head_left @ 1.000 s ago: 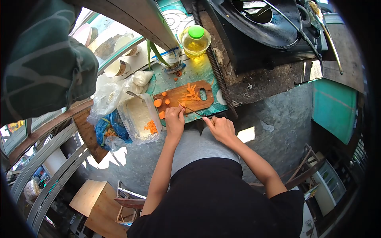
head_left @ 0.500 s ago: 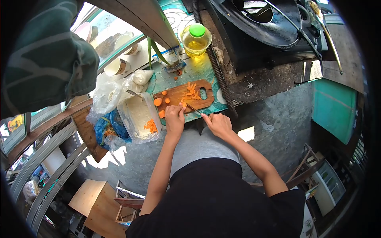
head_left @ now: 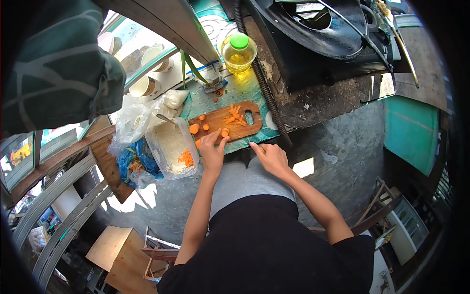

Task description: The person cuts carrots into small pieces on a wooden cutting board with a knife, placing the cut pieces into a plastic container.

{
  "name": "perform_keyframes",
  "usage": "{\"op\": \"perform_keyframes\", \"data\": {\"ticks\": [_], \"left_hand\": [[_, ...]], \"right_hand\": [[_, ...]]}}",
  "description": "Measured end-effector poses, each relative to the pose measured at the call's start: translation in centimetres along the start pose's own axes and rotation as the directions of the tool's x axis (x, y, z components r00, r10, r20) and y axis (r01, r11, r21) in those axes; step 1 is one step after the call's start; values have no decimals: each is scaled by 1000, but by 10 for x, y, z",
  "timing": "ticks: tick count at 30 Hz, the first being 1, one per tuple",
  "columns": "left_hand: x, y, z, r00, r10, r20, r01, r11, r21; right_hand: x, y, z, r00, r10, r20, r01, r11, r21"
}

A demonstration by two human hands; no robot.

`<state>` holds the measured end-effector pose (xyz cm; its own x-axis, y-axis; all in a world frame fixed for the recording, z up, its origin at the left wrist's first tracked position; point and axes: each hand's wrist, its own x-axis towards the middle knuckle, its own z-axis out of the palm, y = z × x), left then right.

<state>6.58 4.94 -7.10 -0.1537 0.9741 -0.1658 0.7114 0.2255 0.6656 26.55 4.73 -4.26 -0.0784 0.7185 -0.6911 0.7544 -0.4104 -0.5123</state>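
Since the previous frame, the fingers of the left hand (head_left: 213,149) have spread from the carrot piece (head_left: 224,132), whose round orange face is now exposed; the knife blade, visible then, can no longer be made out. Left thumb and fingers stand apart with the piece at their tips; contact cannot be told. The fingers of the right hand (head_left: 270,158) are clamped on the knife, largely hidden. The piece lies at the near edge of the brown wooden board (head_left: 241,131), a rounded slab with an oval slot, on a table (head_left: 240,87) with a glossy green patterned cover. Carrot strips (head_left: 235,116) form a loose heap near the slot; cylindrical chunks (head_left: 194,128) sit left. The translucent plastic tub (head_left: 189,132), left, holds pale residue, diced carrot (head_left: 186,158) and a spoon (head_left: 165,118). The crumpled blue bag (head_left: 124,159) contains scraps. The clear, green-lidded jar (head_left: 239,55), far side, holds yellow liquid.
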Motion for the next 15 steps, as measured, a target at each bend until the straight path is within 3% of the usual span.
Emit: {"op": "perform_keyframes", "data": {"ticks": [9, 15], "left_hand": [[-1, -2, 6, 999, 24, -37, -24, 1000, 14], [1, 1, 5, 993, 111, -33, -109, 991, 72]], "right_hand": [[-10, -2, 7, 978, -145, -153, 120, 979, -163], [-3, -3, 8, 970, -190, -154, 156, 966, -208]]}}
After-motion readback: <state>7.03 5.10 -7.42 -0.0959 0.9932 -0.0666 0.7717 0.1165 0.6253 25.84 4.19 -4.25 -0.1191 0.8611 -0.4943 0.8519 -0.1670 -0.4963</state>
